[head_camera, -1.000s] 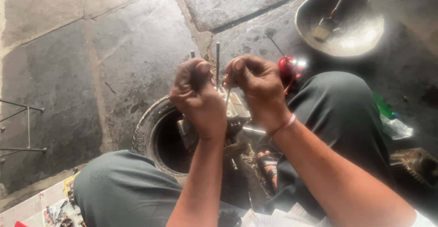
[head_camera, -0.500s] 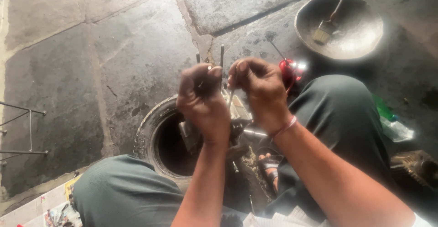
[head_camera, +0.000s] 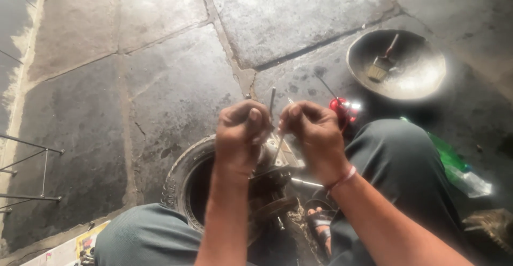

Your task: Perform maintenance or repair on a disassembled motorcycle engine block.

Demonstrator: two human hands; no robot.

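Head view shows both fists kept closed: the left hand [head_camera: 241,132] gripping something hidden, the right hand [head_camera: 314,133] pinching a thin rod [head_camera: 279,147], raised slightly above the small tyre [head_camera: 181,178].

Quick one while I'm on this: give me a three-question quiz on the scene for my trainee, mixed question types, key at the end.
1. True or false: the paintbrush lies inside the round metal bowl.
2. Multiple choice: the small tyre lies (A) on the stone floor under the hands, (B) inside the bowl, (C) on a shelf.
3. Fill in: the left hand and right hand are both closed around thin ____ parts.

Key: 1 true. 2 A. 3 metal; what exactly the fingers grip is hidden.
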